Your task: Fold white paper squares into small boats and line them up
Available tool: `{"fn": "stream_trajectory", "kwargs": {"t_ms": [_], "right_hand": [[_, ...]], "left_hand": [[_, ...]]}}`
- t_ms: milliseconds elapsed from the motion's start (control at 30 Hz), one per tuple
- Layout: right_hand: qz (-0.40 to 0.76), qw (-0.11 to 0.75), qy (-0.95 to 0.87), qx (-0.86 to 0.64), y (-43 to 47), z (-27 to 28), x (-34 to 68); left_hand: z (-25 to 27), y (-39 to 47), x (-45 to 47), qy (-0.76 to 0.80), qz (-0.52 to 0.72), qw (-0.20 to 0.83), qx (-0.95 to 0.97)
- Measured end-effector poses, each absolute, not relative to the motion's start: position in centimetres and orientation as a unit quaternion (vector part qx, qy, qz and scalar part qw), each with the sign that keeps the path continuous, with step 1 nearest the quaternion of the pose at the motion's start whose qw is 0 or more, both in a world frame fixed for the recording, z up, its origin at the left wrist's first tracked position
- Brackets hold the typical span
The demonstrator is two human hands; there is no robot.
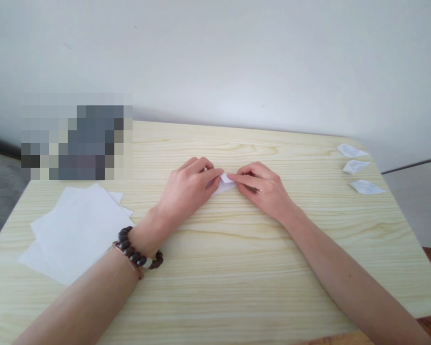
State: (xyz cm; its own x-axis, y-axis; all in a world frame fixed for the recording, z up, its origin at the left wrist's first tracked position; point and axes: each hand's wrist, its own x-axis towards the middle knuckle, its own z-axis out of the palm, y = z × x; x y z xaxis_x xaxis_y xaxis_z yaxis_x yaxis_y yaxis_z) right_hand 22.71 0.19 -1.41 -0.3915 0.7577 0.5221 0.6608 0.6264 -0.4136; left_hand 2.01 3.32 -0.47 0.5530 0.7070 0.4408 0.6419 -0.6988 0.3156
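Note:
A small piece of folded white paper (225, 185) is at the middle of the table, between my two hands. My left hand (192, 184), with dark beads at its wrist, pinches the paper's left side between thumb and fingers. From the other side, my right hand (260, 187) is closed on the right part of the paper, its fingertips close to those of the left. The fingers cover much of the paper, so its full shape is hidden.
Several loose white sheets (77, 225) lie overlapping at the left, partly behind my left forearm. Three folded white paper pieces (357, 166) are lined up near the table's right edge. A pixelated dark object (89, 143) is at the back left. A pale wall (237, 62) rises behind the wood-grain table (244, 287).

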Motion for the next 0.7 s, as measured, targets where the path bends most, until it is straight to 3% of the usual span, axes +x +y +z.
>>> {"fn": "stream_trajectory", "kwargs": {"t_ms": [700], "right_hand": [[0.074,0.319,-0.846,-0.422,-0.02,-1.32,22.85]], "left_hand": [[-0.56,3.17,2.06,0.387,0.278,0.048,0.878]]}}
